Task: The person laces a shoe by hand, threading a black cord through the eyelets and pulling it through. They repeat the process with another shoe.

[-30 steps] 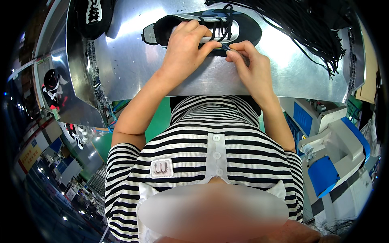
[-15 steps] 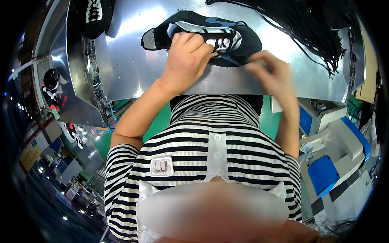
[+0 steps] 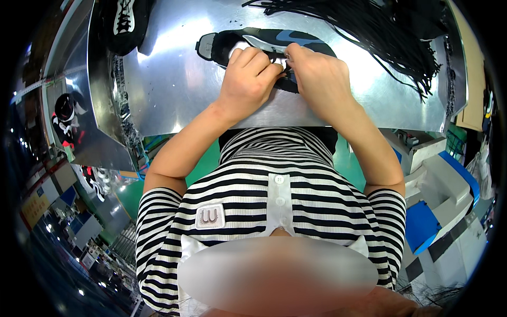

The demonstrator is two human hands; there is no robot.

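Observation:
A black sneaker (image 3: 274, 41) with blue and white trim lies on its side on the shiny metal table (image 3: 174, 79), heel to the left. My left hand (image 3: 248, 74) rests over its middle, fingers curled on the upper and lacing area. My right hand (image 3: 317, 74) sits right beside it, fingertips pinched at the same spot on the shoe, apparently on a lace, which is too small to make out. The two hands touch each other and hide the middle of the shoe.
A pile of black laces (image 3: 391, 37) spreads over the table's far right. Another black shoe (image 3: 127, 24) stands at the far left. A white and blue machine (image 3: 449, 190) is at my right, and more shoes (image 3: 66, 113) sit low on the left.
The shoe has turned onto its side. My right hand moved in from the right to meet the left hand over the shoe's middle.

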